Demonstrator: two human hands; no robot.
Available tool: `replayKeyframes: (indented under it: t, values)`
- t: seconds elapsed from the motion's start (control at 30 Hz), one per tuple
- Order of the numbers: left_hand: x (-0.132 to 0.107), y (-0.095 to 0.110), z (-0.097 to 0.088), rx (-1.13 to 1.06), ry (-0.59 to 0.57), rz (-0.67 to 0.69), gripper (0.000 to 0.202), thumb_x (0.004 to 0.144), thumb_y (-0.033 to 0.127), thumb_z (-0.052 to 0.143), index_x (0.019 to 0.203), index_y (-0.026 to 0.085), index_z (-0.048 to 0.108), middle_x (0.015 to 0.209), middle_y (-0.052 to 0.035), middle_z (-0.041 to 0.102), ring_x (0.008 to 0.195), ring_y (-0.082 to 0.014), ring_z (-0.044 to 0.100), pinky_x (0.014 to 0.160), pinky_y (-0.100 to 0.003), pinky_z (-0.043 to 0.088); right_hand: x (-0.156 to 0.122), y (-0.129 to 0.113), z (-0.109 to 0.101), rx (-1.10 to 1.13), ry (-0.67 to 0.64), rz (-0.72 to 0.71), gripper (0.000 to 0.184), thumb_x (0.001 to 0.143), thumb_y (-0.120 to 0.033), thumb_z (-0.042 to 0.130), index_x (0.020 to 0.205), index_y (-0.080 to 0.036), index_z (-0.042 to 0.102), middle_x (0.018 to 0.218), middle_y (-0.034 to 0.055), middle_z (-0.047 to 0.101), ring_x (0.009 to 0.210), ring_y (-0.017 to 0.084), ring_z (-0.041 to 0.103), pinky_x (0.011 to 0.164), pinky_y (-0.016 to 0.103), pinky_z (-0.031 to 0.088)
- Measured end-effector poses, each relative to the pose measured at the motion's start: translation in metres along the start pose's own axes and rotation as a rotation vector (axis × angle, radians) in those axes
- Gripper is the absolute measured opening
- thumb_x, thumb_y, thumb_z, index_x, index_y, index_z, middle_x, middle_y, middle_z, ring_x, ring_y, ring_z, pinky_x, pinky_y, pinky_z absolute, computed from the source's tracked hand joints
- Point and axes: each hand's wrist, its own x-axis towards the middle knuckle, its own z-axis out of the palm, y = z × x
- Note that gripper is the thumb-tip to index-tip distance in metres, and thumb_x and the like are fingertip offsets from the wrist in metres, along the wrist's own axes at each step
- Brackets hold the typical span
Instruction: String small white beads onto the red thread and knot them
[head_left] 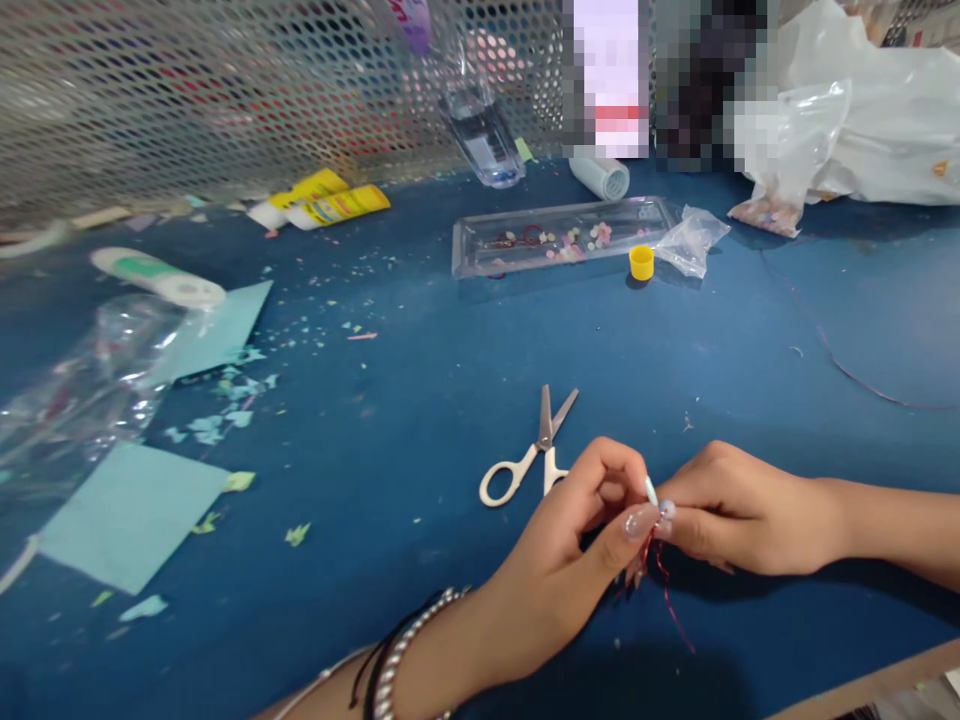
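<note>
Left hand (559, 560) pinching red thread (667, 590) between thumb and fingertip; right hand (739, 515) meets it nail to nail, thumb and finger closed on the same spot. Thread sits at that joint, low right of centre, loose tail hanging below. Can't tell if the pale bit there is a bead or a nail. Risks: left knuckles are right by the white-handled scissors (545, 440), blades ajar, so a sideways nudge could shove them; long nails on fine thread could slip and lose tension; the free tail could snag on a finger. Surface: blue table (412, 420), messy at left with clear plastic wrap (120, 340), teal paper square (131, 515) and torn paper scraps (210, 425). Further back, yellow tubes (341, 205), then clear tray (480, 240) with beads, yellow cap (641, 263) just beside it, bagged pink beads (772, 215) far right, loose dark thread (847, 370) nearer. Room: metal mesh panel (225, 110) along the back, water bottle (484, 130) tilted in front; pixelated patches hide what's right of it.
</note>
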Motion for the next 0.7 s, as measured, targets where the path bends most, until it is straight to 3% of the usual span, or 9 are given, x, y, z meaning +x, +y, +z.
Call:
replayKeyframes:
  t: [0.17, 0.3, 0.5, 0.7]
  values:
    - [-0.001, 0.0051, 0.0026, -0.092, -0.025, -0.041, 0.032, 0.085, 0.052, 0.049, 0.086, 0.02, 0.044, 0.065, 0.0053, 0.046, 0.056, -0.0071, 0.043, 0.053, -0.019, 0.036, -0.0012, 0.0015, -0.0003, 0.157, -0.039, 0.078, 0.045, 0.093, -0.036, 0.039, 0.055, -0.013, 0.045, 0.043, -0.0043, 0.043, 0.039, 0.004, 0.04, 0.043, 0.014, 0.034]
    - [0.0, 0.0078, 0.0022, -0.112, -0.052, -0.049, 0.027, 0.089, 0.047, 0.045, 0.087, 0.02, 0.046, 0.062, 0.0057, 0.048, 0.058, -0.0076, 0.045, 0.059, -0.02, 0.037, -0.0028, 0.0031, -0.0011, 0.21, -0.043, 0.125, 0.051, 0.092, -0.041, 0.038, 0.049, -0.014, 0.042, 0.04, -0.0047, 0.04, 0.036, 0.004, 0.037, 0.039, 0.015, 0.031]
    - [0.0009, 0.0012, -0.0016, -0.057, -0.094, 0.014, 0.023, 0.084, 0.04, 0.056, 0.091, 0.021, 0.045, 0.072, 0.0039, 0.049, 0.062, -0.0086, 0.044, 0.057, -0.02, 0.037, -0.002, 0.0008, -0.0004, 0.169, 0.009, 0.138, 0.043, 0.087, -0.029, 0.041, 0.047, -0.016, 0.037, 0.04, -0.0072, 0.03, 0.036, 0.003, 0.028, 0.038, 0.015, 0.028]
    - [0.0021, -0.0018, 0.0008, 0.018, -0.011, 0.0, 0.022, 0.083, 0.036, 0.058, 0.087, 0.022, 0.041, 0.076, 0.0042, 0.046, 0.065, -0.0082, 0.041, 0.058, -0.018, 0.036, 0.0003, -0.0029, 0.0007, 0.101, 0.036, 0.143, 0.036, 0.084, -0.021, 0.04, 0.049, -0.015, 0.037, 0.042, -0.0075, 0.026, 0.037, 0.003, 0.025, 0.037, 0.014, 0.023]
